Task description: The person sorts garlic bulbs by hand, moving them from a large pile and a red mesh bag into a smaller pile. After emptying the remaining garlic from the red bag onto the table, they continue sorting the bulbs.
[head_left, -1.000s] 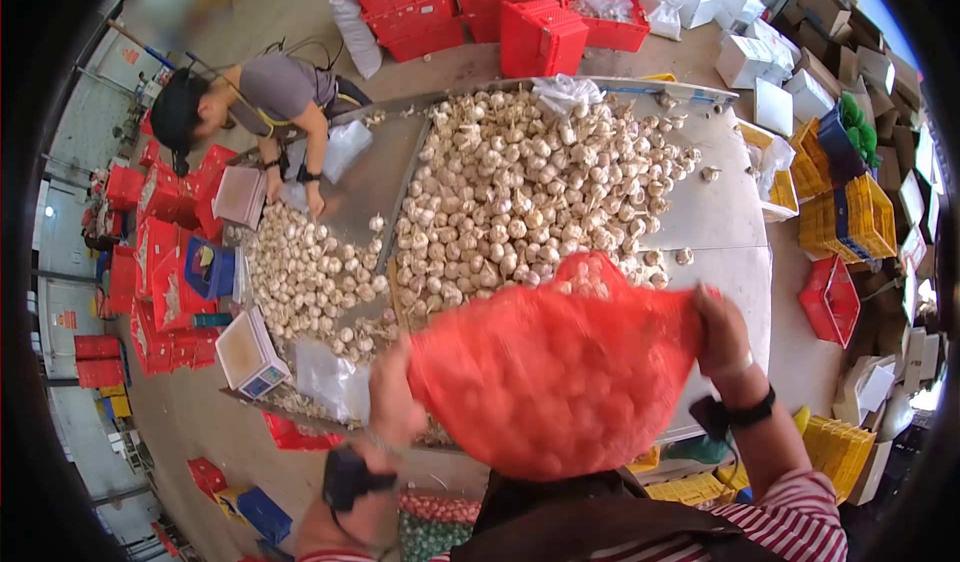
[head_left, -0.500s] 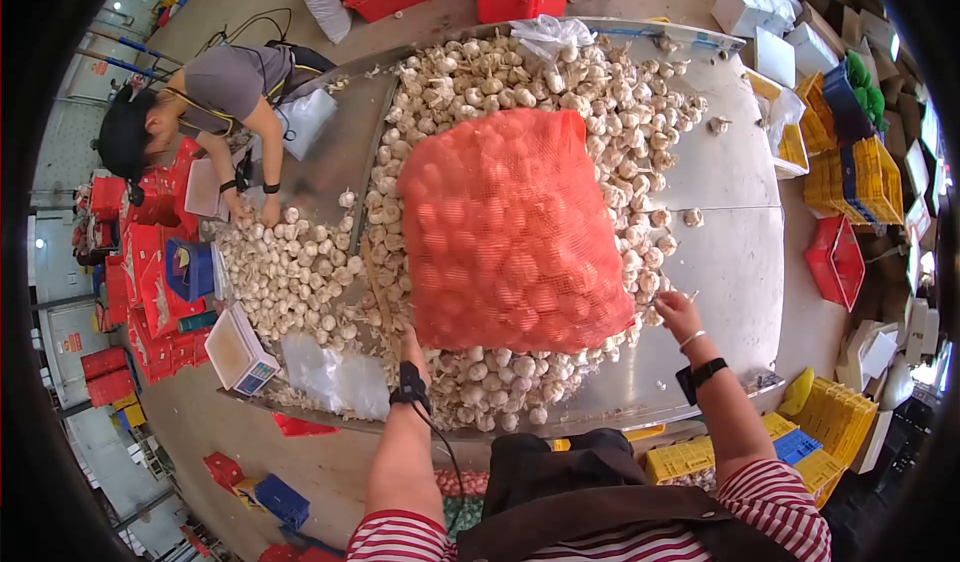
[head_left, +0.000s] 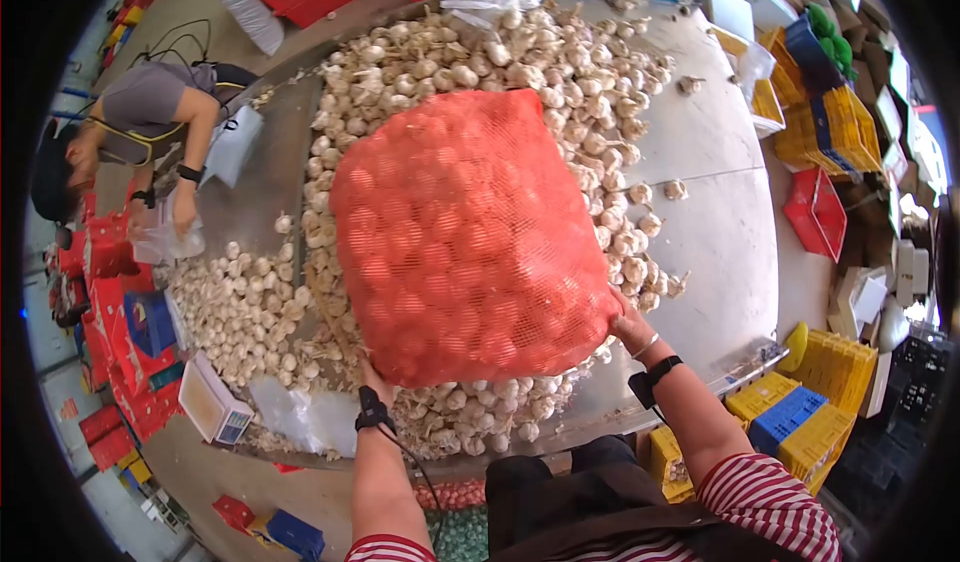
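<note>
A big red mesh bag of garlic [head_left: 465, 237] lies on a heap of loose garlic bulbs [head_left: 480, 72] on the metal table. My left hand [head_left: 377, 382] grips the bag at its lower left corner, its fingers mostly hidden by the bag's edge. At the lower right corner, my right hand [head_left: 630, 328] is closed on the mesh, with some fingers out of sight behind it. More bulbs [head_left: 495, 402] show between the bag and the near table edge.
A smaller garlic pile [head_left: 240, 307], a white scale [head_left: 213, 402] and a clear plastic bag [head_left: 305, 417] are at the left. Beyond them a co-worker [head_left: 160, 102] bends over the table, holding clear plastic. Yellow crates [head_left: 800, 412] stand at the near right; red crates [head_left: 115, 352] line the far left.
My right hand has come in from beside the bag onto its lower right corner. My left hand stays at the lower left corner. The view has shifted; the co-worker now holds clear plastic.
</note>
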A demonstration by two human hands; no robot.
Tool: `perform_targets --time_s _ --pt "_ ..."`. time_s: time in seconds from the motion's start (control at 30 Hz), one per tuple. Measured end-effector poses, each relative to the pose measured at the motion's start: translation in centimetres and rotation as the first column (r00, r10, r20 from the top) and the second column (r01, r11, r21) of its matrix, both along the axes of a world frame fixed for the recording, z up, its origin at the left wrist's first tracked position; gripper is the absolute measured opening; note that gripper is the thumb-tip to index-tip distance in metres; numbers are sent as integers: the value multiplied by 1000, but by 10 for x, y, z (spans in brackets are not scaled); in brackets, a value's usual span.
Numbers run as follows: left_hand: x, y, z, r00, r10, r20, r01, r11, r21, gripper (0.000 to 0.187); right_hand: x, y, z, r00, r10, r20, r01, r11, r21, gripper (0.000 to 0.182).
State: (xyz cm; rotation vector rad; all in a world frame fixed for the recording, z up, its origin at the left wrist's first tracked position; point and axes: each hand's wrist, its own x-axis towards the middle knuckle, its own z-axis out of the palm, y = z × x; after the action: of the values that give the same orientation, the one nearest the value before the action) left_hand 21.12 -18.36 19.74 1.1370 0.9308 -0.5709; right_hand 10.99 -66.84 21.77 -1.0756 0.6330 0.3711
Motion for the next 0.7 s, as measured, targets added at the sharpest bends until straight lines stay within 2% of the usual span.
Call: perform_targets --time_s 0.07,0.1,0.17,0.2,0.23,0.3,0.33,0.37,0.4,0.47,0.5,0.57,0.6,0.63,0.7 --pt "-9 29 -53 1000 -11 21 11 1000 -7 84 2 -3 2 999 43 17 -45 988 151 116" --pt "-16 37 -72 999 -8 49 8 1000 -3 83 2 -6 3 997 74 -21 -70 984 167 117" --pt "-20 30 -65 1000 -15 12 15 1000 -7 82 -3 0 3 997 57 -54 -45 977 210 113" --pt "-20 27 -56 1000 -17 -20 17 1000 -4 81 -4 4 3 996 46 -80 -23 966 259 109" --pt "-18 21 -39 1000 -16 -17 16 1000 -10 81 -9 8 -3 998 20 -62 -8 984 180 103" --pt "-18 0 15 985 -168 39 173 968 -182 79 0 9 26 995 15 -96 -3 992 126 99" --pt "-20 -13 44 986 -162 36 166 970 -178 79 9 8 45 991 9 -131 1 997 77 96" --pt "-26 -26 73 988 -139 62 151 944 -292 79 14 8 60 994 2 -113 -1 1000 13 97" --pt "-34 -35 91 991 -111 79 134 906 -401 79 16 3 69 990 -52 -130 56 998 26 99" --pt "-39 -44 103 988 -124 94 151 919 -365 79 18 -10 70 982 -125 -142 147 977 156 92" --pt "-38 -44 104 980 -144 139 184 923 -339 78 22 -13 65 982 -122 -147 145 976 163 92" --pt "-40 -38 77 976 -175 129 208 928 -309 78 29 -13 60 994 52 -93 -28 968 248 91" --pt "-40 -35 58 971 -205 124 233 929 -289 78 33 -4 55 998 30 -62 -17 982 189 92" --pt "-40 -35 50 991 -118 55 129 939 -318 82 29 -2 49 999 24 -28 -18 979 204 93" --pt "-45 -33 33 997 -58 42 68 948 -312 81 19 -4 34 1000 20 -9 -18 975 222 95"
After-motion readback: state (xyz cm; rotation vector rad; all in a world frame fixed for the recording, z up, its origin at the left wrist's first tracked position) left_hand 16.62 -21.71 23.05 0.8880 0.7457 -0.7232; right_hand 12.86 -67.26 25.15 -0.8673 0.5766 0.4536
